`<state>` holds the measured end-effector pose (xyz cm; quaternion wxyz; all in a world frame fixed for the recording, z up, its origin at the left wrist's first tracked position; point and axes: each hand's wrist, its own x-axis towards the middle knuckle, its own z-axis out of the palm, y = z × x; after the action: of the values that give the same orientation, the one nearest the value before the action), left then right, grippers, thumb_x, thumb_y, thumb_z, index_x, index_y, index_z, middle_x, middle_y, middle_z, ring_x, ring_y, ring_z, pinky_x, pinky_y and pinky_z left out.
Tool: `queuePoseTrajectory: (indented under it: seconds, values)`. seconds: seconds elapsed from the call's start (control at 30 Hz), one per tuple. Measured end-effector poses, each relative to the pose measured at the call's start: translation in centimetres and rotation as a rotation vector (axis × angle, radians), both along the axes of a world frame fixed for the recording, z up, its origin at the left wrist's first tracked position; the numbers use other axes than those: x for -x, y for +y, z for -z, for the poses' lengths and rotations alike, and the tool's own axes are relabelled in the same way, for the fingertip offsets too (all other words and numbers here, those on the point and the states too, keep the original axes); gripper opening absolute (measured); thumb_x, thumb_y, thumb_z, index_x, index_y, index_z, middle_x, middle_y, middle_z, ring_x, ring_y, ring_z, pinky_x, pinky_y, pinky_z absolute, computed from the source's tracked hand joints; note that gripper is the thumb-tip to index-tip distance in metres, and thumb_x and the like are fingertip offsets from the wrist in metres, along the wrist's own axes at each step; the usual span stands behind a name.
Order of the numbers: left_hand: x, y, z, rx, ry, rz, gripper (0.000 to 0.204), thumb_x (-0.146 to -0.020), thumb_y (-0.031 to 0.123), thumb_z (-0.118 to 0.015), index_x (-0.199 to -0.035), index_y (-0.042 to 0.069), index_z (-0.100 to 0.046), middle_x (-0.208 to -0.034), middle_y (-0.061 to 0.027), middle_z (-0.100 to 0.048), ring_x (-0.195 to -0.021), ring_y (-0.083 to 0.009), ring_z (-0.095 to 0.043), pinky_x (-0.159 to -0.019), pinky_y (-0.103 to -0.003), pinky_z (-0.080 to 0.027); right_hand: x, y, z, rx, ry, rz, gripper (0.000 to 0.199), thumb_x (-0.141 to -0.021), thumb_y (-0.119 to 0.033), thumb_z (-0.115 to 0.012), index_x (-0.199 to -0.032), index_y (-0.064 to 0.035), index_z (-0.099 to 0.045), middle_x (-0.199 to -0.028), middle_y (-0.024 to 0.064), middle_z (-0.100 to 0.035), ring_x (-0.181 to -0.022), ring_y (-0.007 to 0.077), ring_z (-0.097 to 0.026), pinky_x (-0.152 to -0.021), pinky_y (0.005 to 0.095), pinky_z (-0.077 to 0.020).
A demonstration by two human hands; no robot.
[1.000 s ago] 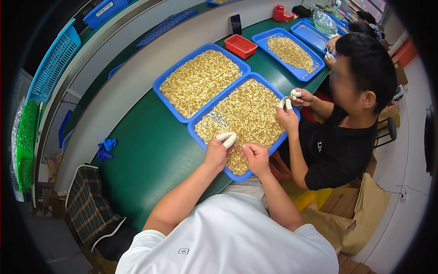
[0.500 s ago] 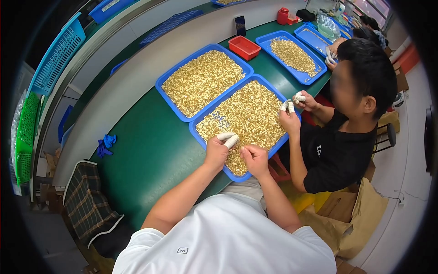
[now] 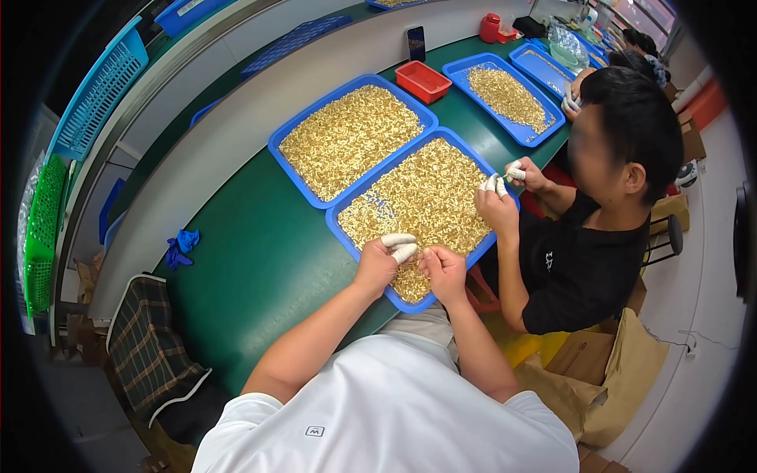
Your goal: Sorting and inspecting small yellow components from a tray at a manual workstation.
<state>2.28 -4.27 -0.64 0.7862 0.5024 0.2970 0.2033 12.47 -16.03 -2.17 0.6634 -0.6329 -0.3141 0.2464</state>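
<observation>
1. Head view: the small gold-coloured pieces (image 3: 434,189) lie loose and heaped in the nearer blue tray (image 3: 332,223); a little bare blue floor shows through on its left side.
2. Each piece looks stiff and very light, likely metal or metal-coated. Smooth faces would probably slip between bare fingertips, and thin parts might bend under a hard squeeze. Best hold: a gentle tip pinch across the middle, one piece at a time, as neighbours may cling.
3. The left hand (image 3: 377,264) is over the tray's near end, its white-covered digits (image 3: 404,253) drawn close together; I cannot tell whether a piece sits between them. Such covers should add grip.
4. The right hand (image 3: 444,272), bare, is just beside it, thumb and forefinger curled toward each other; what it pinches, if anything, is too small to tell.
5. At the tray's right edge are a co-worker's hands (image 3: 498,209), also white-tipped.
6. Beyond, on the green bench (image 3: 260,268), stand a second filled blue tray (image 3: 274,150) and a red box (image 3: 422,82).
</observation>
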Motion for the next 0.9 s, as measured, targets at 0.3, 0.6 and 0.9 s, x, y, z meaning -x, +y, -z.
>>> queuePoseTrajectory:
  seconds: [0.3, 0.6, 0.9]
  values:
    - [0.1, 1.8, -1.7, -0.021, 0.002, -0.063, 0.008, -0.092, 0.007, -0.069, -0.097, 0.001, -0.069, -0.086, -0.0030, -0.069, -0.073, -0.0103, -0.064, -0.068, -0.023, -0.053, -0.3, -0.2, -0.1, -0.012, -0.104, -0.063, 0.016, -0.095, -0.005, -0.058, -0.084, 0.0044, -0.066, -0.066, 0.0046, -0.063, -0.056, 0.0081, -0.055, -0.052, 0.0242, -0.0442]
    - [0.2, 1.8, -1.3, -0.196, 0.008, -0.028, 0.007, -0.089, 0.008, -0.071, -0.092, 0.002, -0.070, -0.081, -0.0016, -0.069, -0.071, -0.0090, -0.063, -0.065, -0.024, -0.051, -0.1, -0.1, -0.4, -0.020, -0.189, -0.090, 0.018, -0.094, -0.006, -0.059, -0.081, 0.0036, -0.066, -0.067, 0.0053, -0.064, -0.056, 0.0092, -0.057, -0.051, 0.0242, -0.0437]
    - [0.4, 2.9, -0.7, -0.245, 0.092, 0.086, 0.009, -0.087, 0.006, -0.073, -0.094, 0.001, -0.069, -0.083, -0.0028, -0.069, -0.074, -0.0103, -0.065, -0.067, -0.024, -0.052, -0.2, 0.0, 0.2, 0.032, -0.177, -0.097, 0.019, -0.096, -0.007, -0.058, -0.083, 0.0037, -0.067, -0.066, 0.0035, -0.063, -0.057, 0.0067, -0.056, -0.051, 0.0219, -0.0436]
